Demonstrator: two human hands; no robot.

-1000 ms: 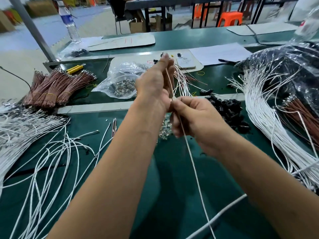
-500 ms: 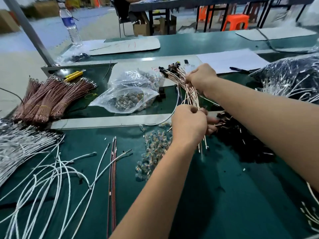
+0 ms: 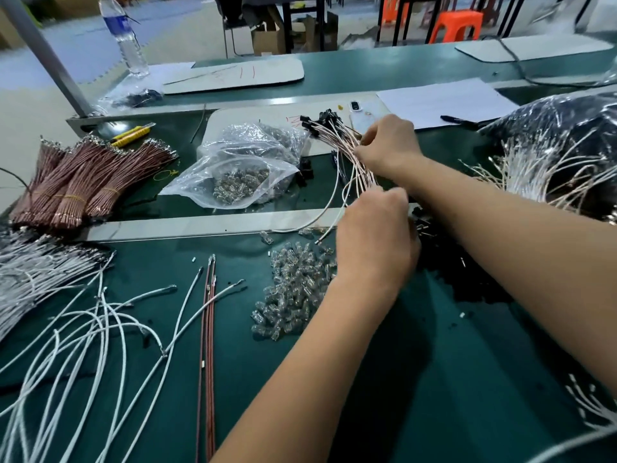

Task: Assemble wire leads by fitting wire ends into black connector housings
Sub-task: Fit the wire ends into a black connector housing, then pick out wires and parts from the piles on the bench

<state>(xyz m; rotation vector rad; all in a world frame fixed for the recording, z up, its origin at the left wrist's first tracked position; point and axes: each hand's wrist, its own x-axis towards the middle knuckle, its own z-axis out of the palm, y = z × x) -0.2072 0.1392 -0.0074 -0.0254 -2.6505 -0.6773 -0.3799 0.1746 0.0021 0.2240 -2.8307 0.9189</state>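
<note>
A bundle of leads [image 3: 347, 152], pale wires tipped with black housings [image 3: 320, 119], lies fanned across the far strip of the green table [image 3: 334, 379], the housings resting on a white board [image 3: 267, 115]. The right hand [image 3: 389, 145] reaches over the bundle, its fingers curled and pinching some of the wires near their upper half. The left hand [image 3: 375, 242] sits nearer, back to the camera, fingers curled round the bundle's lower ends; its fingertips are hidden. One white wire [image 3: 337, 192] loops out of the bundle toward the metal rail [image 3: 187, 225]. Just left of the left hand lies a pile of clear caps [image 3: 293, 292]; to its right, a dark heap of loose housings [image 3: 460, 272]. A plastic bag [image 3: 240, 168] of metal parts lies beyond the rail, brown wire bundles [image 3: 83, 182] sit far left, and loose white wires [image 3: 83, 329] spread over the near left.
</note>
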